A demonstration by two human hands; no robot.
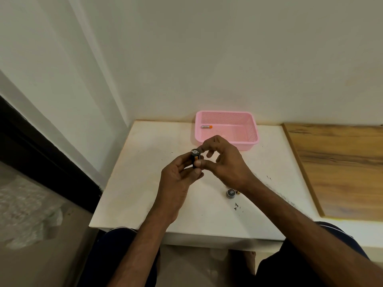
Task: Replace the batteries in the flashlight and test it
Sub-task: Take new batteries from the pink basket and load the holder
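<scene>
While left hand (178, 180) grips the battery holder (195, 157) end-up and right hand (226, 162) pinches it | loose battery (206, 126) lies crosswise beyond the fingers | right hand nearer

— What did the person wear?
— A dark navy garment (116, 255) covered the thighs, with a thin pale stripe (331, 226) on the right one.
— And higher up?
— The left hand (176, 183), right hand (226, 162) and forearms (143, 241) were bare.

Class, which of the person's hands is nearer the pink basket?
Right. The right hand is just short of the near rim of the pink basket; the left hand is farther back toward the person, leftwards.
</scene>
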